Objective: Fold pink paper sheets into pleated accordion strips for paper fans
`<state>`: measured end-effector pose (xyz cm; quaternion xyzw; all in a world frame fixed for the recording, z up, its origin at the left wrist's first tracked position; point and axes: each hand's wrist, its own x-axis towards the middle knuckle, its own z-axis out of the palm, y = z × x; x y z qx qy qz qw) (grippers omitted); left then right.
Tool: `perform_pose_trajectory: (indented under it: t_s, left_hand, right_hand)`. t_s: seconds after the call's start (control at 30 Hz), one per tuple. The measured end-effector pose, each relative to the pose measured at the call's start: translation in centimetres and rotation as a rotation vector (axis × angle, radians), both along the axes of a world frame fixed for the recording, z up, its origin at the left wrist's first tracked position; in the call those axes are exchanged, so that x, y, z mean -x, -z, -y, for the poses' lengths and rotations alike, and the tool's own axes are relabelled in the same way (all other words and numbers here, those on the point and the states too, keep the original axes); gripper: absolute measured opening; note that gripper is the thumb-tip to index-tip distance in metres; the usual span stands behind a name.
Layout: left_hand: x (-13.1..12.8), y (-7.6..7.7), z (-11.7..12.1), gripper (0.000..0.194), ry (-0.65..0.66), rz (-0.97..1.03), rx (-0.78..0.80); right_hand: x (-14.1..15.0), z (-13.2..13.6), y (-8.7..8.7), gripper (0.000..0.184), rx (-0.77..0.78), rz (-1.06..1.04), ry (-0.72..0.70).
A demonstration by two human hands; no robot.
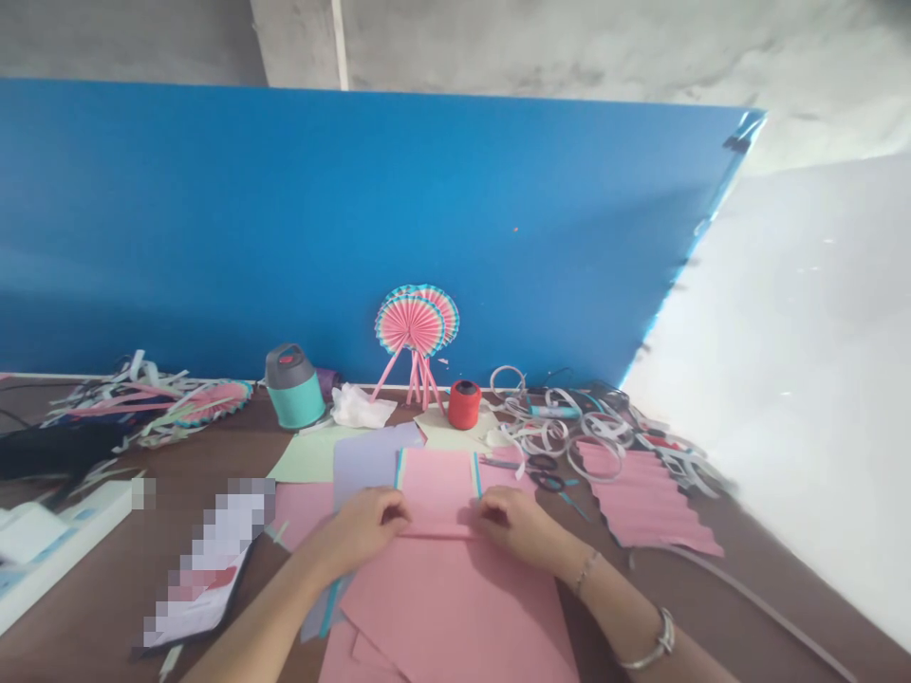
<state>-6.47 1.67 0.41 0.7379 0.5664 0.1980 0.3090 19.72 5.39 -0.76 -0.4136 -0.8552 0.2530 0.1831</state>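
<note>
A pink paper sheet (437, 482) with blue and cream strips along its two sides lies in front of me, its near edge folded up. My left hand (366, 522) pinches the left end of that fold. At the right end, my right hand (516, 522) has its fingers closed on the same fold. Larger pink sheets (470, 598) lie beneath it, toward me. Just beyond my right hand are black-handled scissors (547, 474). A pleated pink sheet (651, 498) rests to the right.
Pink pleated paper fans (413, 327) lean against a blue partition (285, 209). A red thread spool (464, 406), a teal container (295, 389) and curled white paper strips (548, 432) stand or lie along the back. A phone (206, 569) and a white power strip (71, 545) are at left.
</note>
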Motion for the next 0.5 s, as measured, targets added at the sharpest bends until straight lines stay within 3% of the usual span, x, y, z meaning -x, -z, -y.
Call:
perform_pose_trajectory:
  t_s: [0.23,0.5]
  left_hand:
    - [-0.47,-0.60,0.08,0.019,-0.030,-0.025,0.021]
    - [-0.33,-0.15,-0.09,0.017,0.014,-0.037,-0.019]
  right_hand:
    - [-0.16,-0.33,0.58,0.017,0.009,0.017,-0.002]
    - [-0.16,-0.38,0.79,0.016,0.007,0.021,-0.022]
